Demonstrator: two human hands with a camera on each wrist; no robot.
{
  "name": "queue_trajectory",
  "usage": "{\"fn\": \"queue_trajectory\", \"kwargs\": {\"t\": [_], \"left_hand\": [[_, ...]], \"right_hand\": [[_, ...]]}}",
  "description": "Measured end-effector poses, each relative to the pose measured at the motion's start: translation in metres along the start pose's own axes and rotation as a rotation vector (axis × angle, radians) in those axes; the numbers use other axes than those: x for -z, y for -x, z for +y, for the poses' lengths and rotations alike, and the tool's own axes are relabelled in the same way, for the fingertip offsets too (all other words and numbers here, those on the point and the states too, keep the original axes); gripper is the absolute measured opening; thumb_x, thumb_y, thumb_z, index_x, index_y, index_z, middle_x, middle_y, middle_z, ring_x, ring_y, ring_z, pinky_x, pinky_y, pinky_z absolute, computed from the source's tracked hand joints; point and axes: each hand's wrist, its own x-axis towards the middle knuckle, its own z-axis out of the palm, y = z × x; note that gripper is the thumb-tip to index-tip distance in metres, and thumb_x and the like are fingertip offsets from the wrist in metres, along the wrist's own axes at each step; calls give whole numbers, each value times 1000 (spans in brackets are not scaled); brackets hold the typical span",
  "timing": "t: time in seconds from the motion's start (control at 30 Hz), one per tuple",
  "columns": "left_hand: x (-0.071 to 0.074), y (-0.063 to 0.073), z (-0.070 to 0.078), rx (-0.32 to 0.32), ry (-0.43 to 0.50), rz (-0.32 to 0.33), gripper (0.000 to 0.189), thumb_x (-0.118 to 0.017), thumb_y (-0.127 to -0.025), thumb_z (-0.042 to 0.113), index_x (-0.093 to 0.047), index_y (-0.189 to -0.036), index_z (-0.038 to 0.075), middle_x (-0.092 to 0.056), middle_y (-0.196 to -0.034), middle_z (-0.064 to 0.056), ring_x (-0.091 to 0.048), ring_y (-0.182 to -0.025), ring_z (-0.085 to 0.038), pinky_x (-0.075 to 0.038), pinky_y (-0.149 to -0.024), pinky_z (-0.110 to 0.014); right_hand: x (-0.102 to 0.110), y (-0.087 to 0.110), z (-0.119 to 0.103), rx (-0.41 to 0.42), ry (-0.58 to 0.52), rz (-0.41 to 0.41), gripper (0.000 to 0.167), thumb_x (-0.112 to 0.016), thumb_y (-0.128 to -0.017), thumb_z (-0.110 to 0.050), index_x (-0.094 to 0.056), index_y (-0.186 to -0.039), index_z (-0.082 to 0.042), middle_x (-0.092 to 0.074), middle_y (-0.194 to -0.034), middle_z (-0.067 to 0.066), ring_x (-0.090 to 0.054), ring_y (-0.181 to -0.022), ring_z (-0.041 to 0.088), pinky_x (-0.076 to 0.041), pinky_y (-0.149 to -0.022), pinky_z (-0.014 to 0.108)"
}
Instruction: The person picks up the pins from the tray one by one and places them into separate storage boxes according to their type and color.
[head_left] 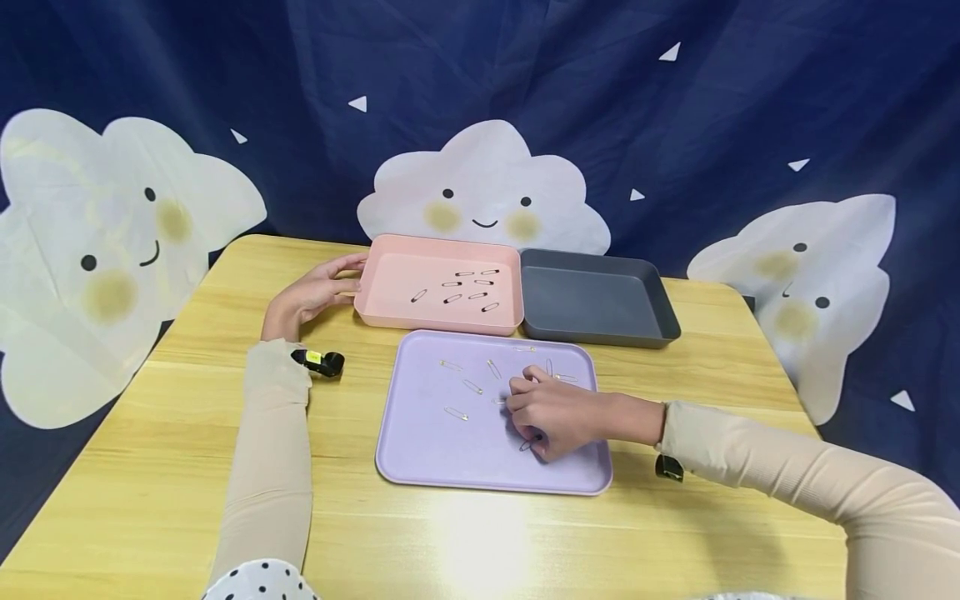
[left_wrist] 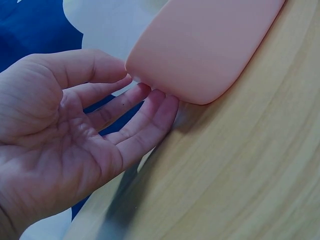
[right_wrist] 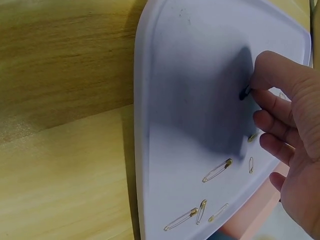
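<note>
My right hand (head_left: pixel 558 414) is over the lilac tray (head_left: pixel 420 458), its thumb and index finger pinching a black safety pin (right_wrist: pixel 244 93) just above the tray surface. Part of that pin is hidden by the fingertips. Around the hand lie several gold safety pins (head_left: pixel 456 413), most of them to its left and beyond it. At the left end of the pink tray (head_left: pixel 382 304), my left hand (head_left: pixel 311 292) touches the outer wall with extended fingertips. Several black safety pins (head_left: pixel 452 284) lie inside the pink tray.
A dark grey tray (head_left: pixel 592 304) stands to the right of the pink one, side against side, with nothing in it. All three trays are on a wooden table (head_left: pixel 337 517). Behind the table hangs a dark blue cloth (head_left: pixel 480 50) with cloud faces.
</note>
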Motion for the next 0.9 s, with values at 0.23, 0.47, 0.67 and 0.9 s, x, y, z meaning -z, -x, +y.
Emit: {"fn": "queue_trajectory", "kwargs": {"t": [0.23,0.47,0.67,0.9], "left_hand": [[1,1,-1,0,7,-2,68,-52,-103,2,-20,-163,9,-21,-168,-16,-32,-148,-34,-51,-91,-20],[3,0,-2,-16,-17,-23,68,-50,-104,3,-18,-163,7,-20,-167,-20,-37,-144,-32,-51,-91,-20],[2,1,-2,-27,-8,-12,68,-52,-103,2,-20,-163,7,-22,-167,-21,-43,-139,-27,-52,-89,-19],[2,-1,-3,-11,-13,2,67,-51,-104,4,-21,-163,9,-24,-166,-18,-38,-143,-32,-52,-90,-20]], "right_hand": [[1,0,0,-1,2,12,17,-77,-69,-20,-61,-68,-24,-52,-77,-14,-42,-88,10,-33,-90,36],[9,-1,3,-7,7,39,18,-78,-68,-22,-61,-66,-23,-51,-76,-14,-40,-87,11,-31,-90,36],[24,-4,11,-5,31,115,19,-80,-66,-21,-61,-65,-22,-50,-74,-13,-41,-86,12,-30,-88,38],[55,-13,29,-48,30,191,17,-80,-68,-18,-63,-69,-22,-56,-77,-11,-46,-89,14,-30,-93,43]]}}
